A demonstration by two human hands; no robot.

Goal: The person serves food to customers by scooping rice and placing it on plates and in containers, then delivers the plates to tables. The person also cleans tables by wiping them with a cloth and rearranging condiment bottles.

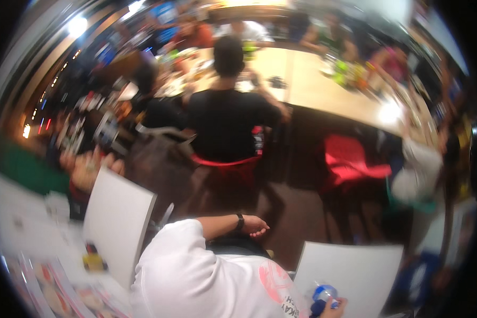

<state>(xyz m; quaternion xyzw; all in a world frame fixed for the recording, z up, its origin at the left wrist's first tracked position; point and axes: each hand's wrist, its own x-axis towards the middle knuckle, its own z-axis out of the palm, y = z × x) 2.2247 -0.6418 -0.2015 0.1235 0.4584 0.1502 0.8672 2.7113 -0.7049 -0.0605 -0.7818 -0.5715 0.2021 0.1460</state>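
My left hand (255,225), with a dark watch on its wrist, is held out over the dark floor in front of my white T-shirt. Its fingers are loosely curled, and nothing shows in them. At the bottom right my right hand (335,308) grips a clear plastic bottle (324,293) with blue parts, above a white panel (351,270). The bottle's lower part and most of the right hand's arm are hidden. The picture is blurred.
A second white panel (117,222) stands at left, by a white surface with a small yellow-and-dark object (94,260). Ahead, a person in black sits on a red chair (230,162) at a long pale table (322,95). Several people surround it. Another red chair (344,159) stands right.
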